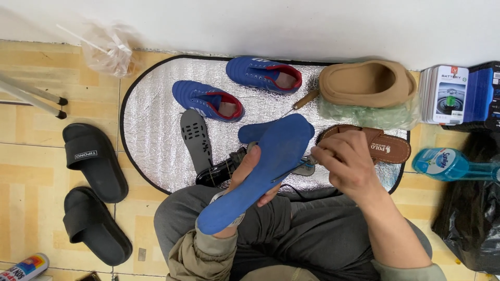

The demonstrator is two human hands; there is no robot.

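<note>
My left hand (pixel 253 174) is clamped around a blue insole (pixel 263 169), thumb over its near edge, holding it tilted in the middle of the frame above my lap. My right hand (pixel 350 165) sits just to the right, fingers pinched together on something small at the insole's edge; I cannot tell what it is, though a thin dark thread (pixel 291 167) runs from it across the blue surface. Under the insole lies a second blue insole (pixel 250 132), and to its left a grey insole (pixel 196 138) with a black shoe (pixel 221 171) just beside it. All rest on a silver foil mat (pixel 151 125). Toward the top of the mat are two blue shoes (pixel 208 100) with red linings, an awl with a wooden handle (pixel 304 99), a tan clog (pixel 367 82) and a brown sandal (pixel 388 145). At lower left, two black slides (pixel 94 161) lie on the tiled floor (pixel 31 171).
</note>
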